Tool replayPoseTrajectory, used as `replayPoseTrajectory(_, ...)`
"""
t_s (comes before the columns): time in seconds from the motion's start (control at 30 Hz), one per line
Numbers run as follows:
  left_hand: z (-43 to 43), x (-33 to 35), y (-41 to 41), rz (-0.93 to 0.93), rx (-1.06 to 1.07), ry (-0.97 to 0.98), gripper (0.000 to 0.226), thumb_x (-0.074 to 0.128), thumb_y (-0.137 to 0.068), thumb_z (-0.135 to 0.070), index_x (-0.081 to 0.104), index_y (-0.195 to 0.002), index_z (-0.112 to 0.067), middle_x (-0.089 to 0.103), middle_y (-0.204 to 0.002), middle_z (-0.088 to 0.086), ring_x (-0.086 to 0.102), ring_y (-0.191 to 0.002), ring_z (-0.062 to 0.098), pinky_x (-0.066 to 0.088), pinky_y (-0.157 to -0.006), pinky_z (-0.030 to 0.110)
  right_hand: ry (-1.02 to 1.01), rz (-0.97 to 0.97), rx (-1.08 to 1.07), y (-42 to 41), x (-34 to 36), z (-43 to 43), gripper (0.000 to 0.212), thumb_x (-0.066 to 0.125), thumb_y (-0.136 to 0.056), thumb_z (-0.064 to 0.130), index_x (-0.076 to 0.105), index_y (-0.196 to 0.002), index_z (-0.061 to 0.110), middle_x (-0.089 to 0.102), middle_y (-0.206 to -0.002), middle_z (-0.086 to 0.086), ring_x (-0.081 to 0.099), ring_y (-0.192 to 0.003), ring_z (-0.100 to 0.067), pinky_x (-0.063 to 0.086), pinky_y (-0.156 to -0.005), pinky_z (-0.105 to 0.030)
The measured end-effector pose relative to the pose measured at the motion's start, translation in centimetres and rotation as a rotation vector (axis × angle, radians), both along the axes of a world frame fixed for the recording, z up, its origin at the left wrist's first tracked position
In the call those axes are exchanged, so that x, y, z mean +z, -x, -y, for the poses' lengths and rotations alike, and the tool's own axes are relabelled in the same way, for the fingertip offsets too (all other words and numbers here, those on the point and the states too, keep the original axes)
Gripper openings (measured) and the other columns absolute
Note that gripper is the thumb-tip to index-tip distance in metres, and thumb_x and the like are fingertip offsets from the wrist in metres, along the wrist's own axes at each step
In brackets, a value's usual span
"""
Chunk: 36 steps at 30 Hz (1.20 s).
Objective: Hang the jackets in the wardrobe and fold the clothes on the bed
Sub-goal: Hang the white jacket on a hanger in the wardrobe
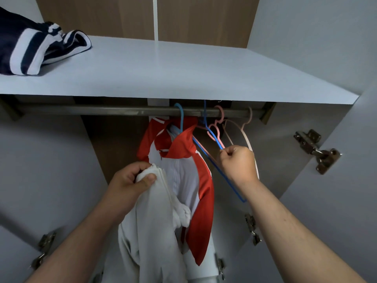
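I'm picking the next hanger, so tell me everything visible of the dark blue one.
The dark blue hanger is a thin bare frame, plastic or coated wire by its look, carrying no garment. Its hook reaches up to the rail beside a pink hanger; whether it sits on it is hidden. It hangs tilted, and the right hand pinches one arm.

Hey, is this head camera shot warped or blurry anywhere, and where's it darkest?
Head view: wide-angle warp splays the forearms outward; darkest under the shelf behind the rail; lower-left hinges look soft; the left hand on the white garment and right hand pinching the blue hanger are sharp.
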<state>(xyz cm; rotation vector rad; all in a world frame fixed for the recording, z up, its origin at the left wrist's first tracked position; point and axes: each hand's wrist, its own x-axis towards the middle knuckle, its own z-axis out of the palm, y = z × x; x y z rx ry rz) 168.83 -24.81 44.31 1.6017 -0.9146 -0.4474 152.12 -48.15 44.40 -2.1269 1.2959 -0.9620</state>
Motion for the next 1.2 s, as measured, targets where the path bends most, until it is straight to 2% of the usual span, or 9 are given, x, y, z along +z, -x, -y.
replayPoseTrajectory(0.13, -0.7, 0.3, 0.9, -0.009, 0.022, -0.008, 0.014, 0.063, -0.094, -0.013, 0.068, -0.092, -0.026, 0.068, -0.090, -0.016, 0.064, -0.081, 0.000, 0.048, -0.060, 0.007, -0.021, 0.042, -0.020, 2.1, -0.6, -2.3, 0.020, 0.056, -0.091, 0.015, 0.066, -0.074, 0.012, 0.066, -0.069, 0.000, 0.061, -0.065, -0.012, 0.044, -0.056, -0.021)
replayPoseTrajectory(0.27, -1.7, 0.8, 2.1, -0.012, 0.028, 0.012, 0.012, 0.063, -0.093, -0.012, 0.069, -0.091, -0.023, 0.068, -0.088, -0.013, 0.063, -0.078, 0.000, 0.048, -0.058, 0.007, -0.123, 0.166, 0.047, 4.7, -1.4, -5.5, 0.024, 0.057, -0.094, 0.009, 0.063, -0.071, 0.004, 0.055, -0.058, 0.000, 0.045, -0.050, -0.009, 0.033, -0.048, -0.016)
replayPoseTrajectory(0.37, -2.7, 1.4, 3.1, 0.000, -0.004, 0.039, 0.015, 0.063, -0.093, -0.012, 0.069, -0.091, -0.026, 0.069, -0.090, -0.013, 0.064, -0.080, 0.000, 0.048, -0.060, 0.007, -0.340, 0.325, 0.088, 6.4, -1.5, -8.4, 0.031, 0.058, -0.096, 0.009, 0.055, -0.065, 0.008, 0.039, -0.050, 0.008, 0.030, -0.045, -0.004, 0.027, -0.042, -0.018)
replayPoseTrajectory(0.47, -3.7, 2.2, 4.1, 0.008, -0.047, 0.043, 0.022, 0.061, -0.094, -0.013, 0.069, -0.088, -0.033, 0.068, -0.090, -0.017, 0.063, -0.080, -0.002, 0.048, -0.062, 0.007, -0.607, 0.375, 0.155, 7.4, -1.1, -12.0, 0.028, 0.061, -0.096, 0.011, 0.050, -0.070, 0.015, 0.039, -0.044, 0.010, 0.029, -0.038, -0.006, 0.024, -0.037, -0.019)
replayPoseTrajectory(0.63, -6.1, 3.4, 5.8, 0.072, -0.108, 0.073, 0.038, 0.060, -0.095, -0.013, 0.066, -0.086, -0.049, 0.067, -0.091, -0.021, 0.062, -0.082, -0.005, 0.047, -0.064, 0.007, -0.775, 0.376, 0.176, 8.8, -0.7, -18.5, 0.034, 0.060, -0.096, 0.019, 0.048, -0.064, 0.013, 0.040, -0.046, -0.003, 0.027, -0.033, -0.011, 0.019, -0.037, -0.017)
replayPoseTrajectory(0.73, -8.4, 3.8, 6.9, 0.081, -0.151, 0.112, 0.031, 0.063, -0.093, -0.020, 0.067, -0.088, -0.050, 0.067, -0.092, -0.022, 0.062, -0.084, -0.005, 0.047, -0.066, 0.006, -0.784, 0.440, 0.216, 9.0, 0.2, -22.4, 0.039, 0.053, -0.101, 0.027, 0.052, -0.065, 0.012, 0.038, -0.050, -0.010, 0.025, -0.034, -0.013, 0.017, -0.038, -0.018)
replayPoseTrajectory(0.97, -14.5, 4.2, 10.3, 0.015, -0.253, 0.171, 0.015, 0.059, -0.082, -0.029, 0.067, -0.088, -0.040, 0.068, -0.089, -0.013, 0.061, -0.079, -0.002, 0.046, -0.068, 0.009, -0.581, 0.546, 0.308, 8.2, 3.1, -30.5, 0.036, 0.057, -0.099, 0.024, 0.063, -0.063, 0.022, 0.035, -0.053, 0.005, 0.026, -0.045, -0.007, 0.023, -0.044, -0.021)
replayPoseTrajectory(1.13, -18.6, 3.4, 12.6, -0.061, -0.248, 0.179, 0.020, 0.058, -0.079, -0.027, 0.068, -0.090, -0.041, 0.070, -0.088, -0.014, 0.063, -0.080, -0.001, 0.048, -0.069, 0.010, -0.527, 0.478, 0.366, 9.8, 2.9, -35.5, 0.035, 0.057, -0.101, 0.020, 0.050, -0.080, -0.007, 0.033, -0.056, 0.006, 0.025, -0.045, -0.005, 0.024, -0.043, -0.015)
replayPoseTrajectory(1.2, -20.0, 3.3, 13.5, -0.114, -0.246, 0.167, 0.017, 0.057, -0.079, -0.028, 0.068, -0.088, -0.037, 0.070, -0.086, -0.009, 0.064, -0.077, 0.002, 0.049, -0.068, 0.014, -0.558, 0.486, 0.348, 10.7, 3.1, -37.4, 0.029, 0.058, -0.099, 0.015, 0.053, -0.074, 0.001, 0.036, -0.053, 0.010, 0.028, -0.043, -0.003, 0.025, -0.043, -0.014)
